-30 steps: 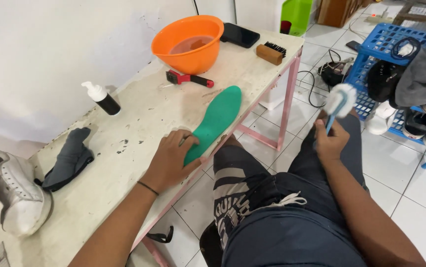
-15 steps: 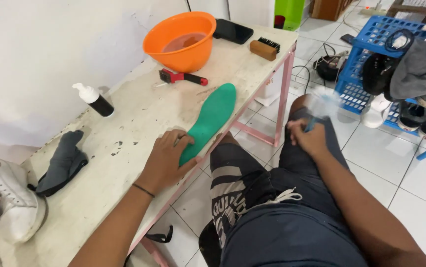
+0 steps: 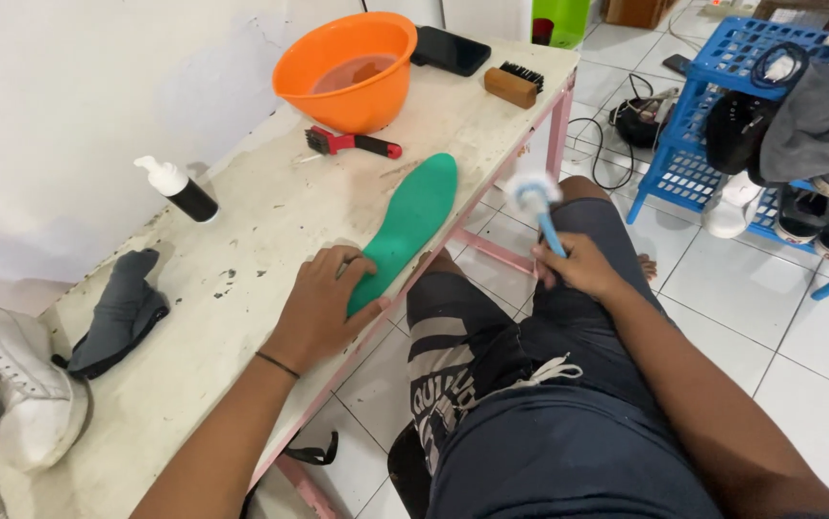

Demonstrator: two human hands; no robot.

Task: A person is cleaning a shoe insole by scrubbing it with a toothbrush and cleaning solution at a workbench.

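head | left hand (image 3: 323,308) flat, fingers open on green insole (image 3: 405,226) | right hand (image 3: 578,269) grips blue brush (image 3: 537,197)

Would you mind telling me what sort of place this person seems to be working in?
Probably a small shoe-cleaning spot in a tiled room. A green insole lies on a worn white table beside an orange basin of water and a white sneaker, and a blue rack holds more shoes.

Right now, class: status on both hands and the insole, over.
Left hand pressing green insole flat on table. Right hand holding blue brush above lap. Nothing between.
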